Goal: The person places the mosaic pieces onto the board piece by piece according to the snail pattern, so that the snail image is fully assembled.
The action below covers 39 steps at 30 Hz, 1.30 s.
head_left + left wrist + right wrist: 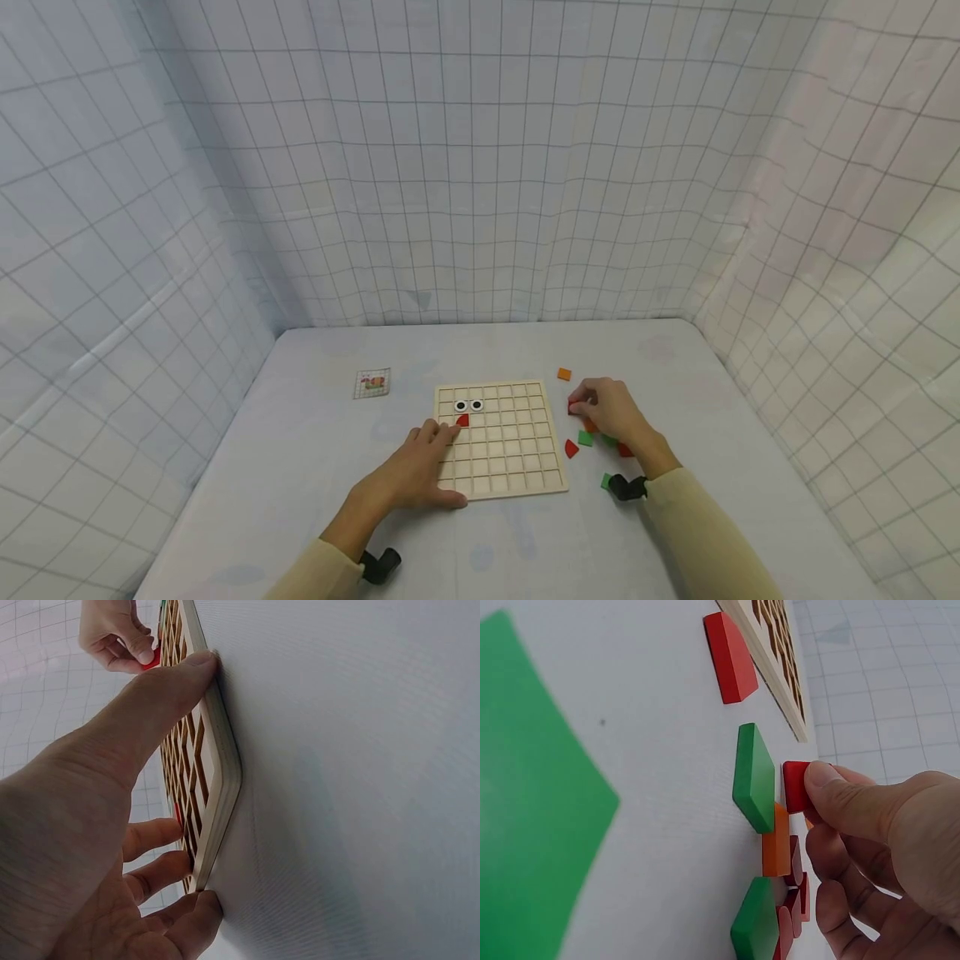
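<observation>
A square wooden grid board (510, 442) lies on the table. My left hand (420, 467) spreads over its near left corner, thumb on the front edge and fingertips along the left side. Two round eye pieces (468, 406) sit in its upper cells, above a red quarter-round piece (462, 420) near my left fingertips. To the right of the board, my right hand (611, 408) pinches a red piece (798, 786) between thumb and fingers. Below it lie green pieces (754, 778), an orange piece (776, 841) and several red ones (796, 911).
A small picture card (372, 383) with a coloured figure on a grid lies left of the board. An orange square (565, 374) is beyond my right hand. A red wedge (572, 448) rests beside the board's right edge. White gridded curtains (480, 167) enclose the table.
</observation>
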Each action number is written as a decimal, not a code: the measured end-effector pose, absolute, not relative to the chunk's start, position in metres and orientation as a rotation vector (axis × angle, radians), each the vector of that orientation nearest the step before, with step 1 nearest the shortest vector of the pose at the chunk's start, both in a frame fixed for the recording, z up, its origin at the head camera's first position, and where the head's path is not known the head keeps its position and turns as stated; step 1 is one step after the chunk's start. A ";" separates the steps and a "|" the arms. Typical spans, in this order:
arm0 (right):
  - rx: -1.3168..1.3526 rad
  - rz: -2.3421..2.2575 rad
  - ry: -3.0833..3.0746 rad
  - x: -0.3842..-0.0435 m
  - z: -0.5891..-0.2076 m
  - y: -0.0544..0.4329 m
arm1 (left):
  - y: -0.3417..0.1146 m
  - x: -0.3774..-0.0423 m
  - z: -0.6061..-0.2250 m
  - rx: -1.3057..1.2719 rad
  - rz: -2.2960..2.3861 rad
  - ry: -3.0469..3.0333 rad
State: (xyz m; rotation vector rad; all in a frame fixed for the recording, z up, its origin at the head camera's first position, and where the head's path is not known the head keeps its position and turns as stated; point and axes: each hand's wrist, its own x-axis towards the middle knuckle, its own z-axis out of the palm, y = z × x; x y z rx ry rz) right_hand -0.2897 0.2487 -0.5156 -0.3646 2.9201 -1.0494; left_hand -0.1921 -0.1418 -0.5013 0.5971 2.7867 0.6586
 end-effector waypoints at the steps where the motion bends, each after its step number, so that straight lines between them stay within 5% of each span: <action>1: -0.369 -1.043 2.922 -0.290 -0.515 0.249 | -0.142 -0.192 -0.501 0.596 0.658 2.785; 39: -0.537 -1.158 2.938 -0.290 -0.501 0.222 | -0.143 -0.189 -0.500 0.598 0.683 2.770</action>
